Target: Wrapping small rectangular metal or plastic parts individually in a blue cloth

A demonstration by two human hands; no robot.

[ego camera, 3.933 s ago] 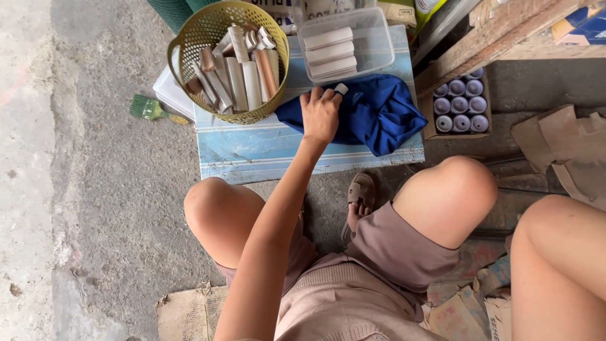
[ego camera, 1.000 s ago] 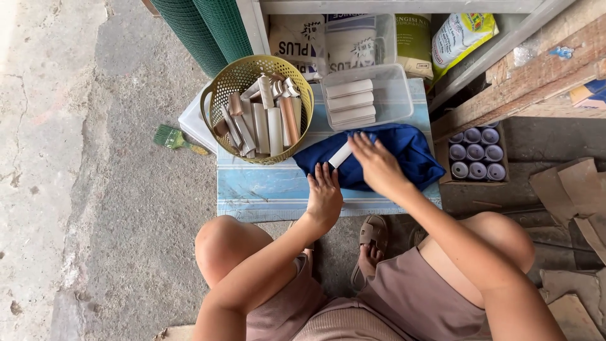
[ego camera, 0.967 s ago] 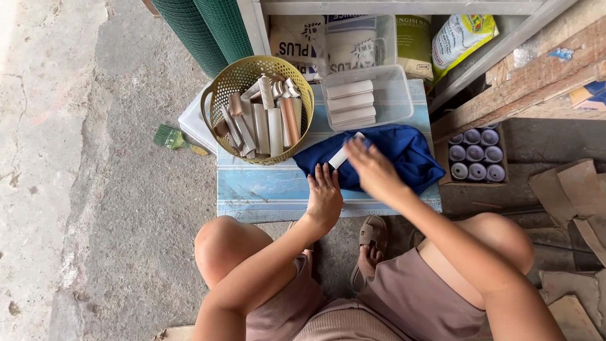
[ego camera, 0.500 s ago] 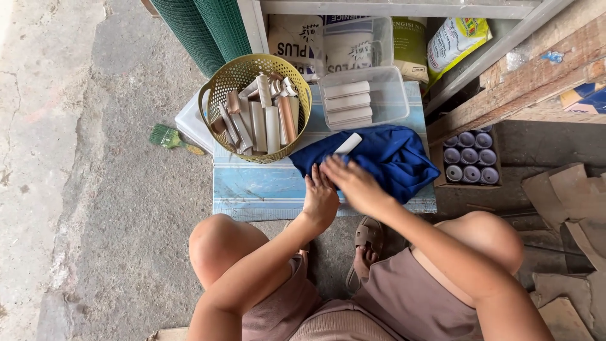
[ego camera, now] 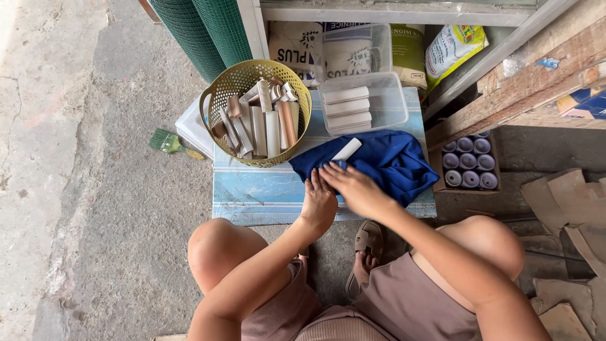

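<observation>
The left hand [ego camera: 317,205] is laid flat and open, fingers together, on the near left edge of the crumpled dark blue cloth [ego camera: 385,161]; nothing is gripped by it. The right hand [ego camera: 355,187] is spread just beside it, palm down, its fingertips pressed onto the same cloth, and nothing is held. A short white plastic tube [ego camera: 346,149] is seen lying on the cloth just beyond the fingertips, apart from both hands. The cloth is spread over the right part of the low pale blue painted wooden board [ego camera: 259,192], between a round yellow wire basket of tube pieces [ego camera: 255,112] and a cardboard box of round dark caps [ego camera: 468,163].
</observation>
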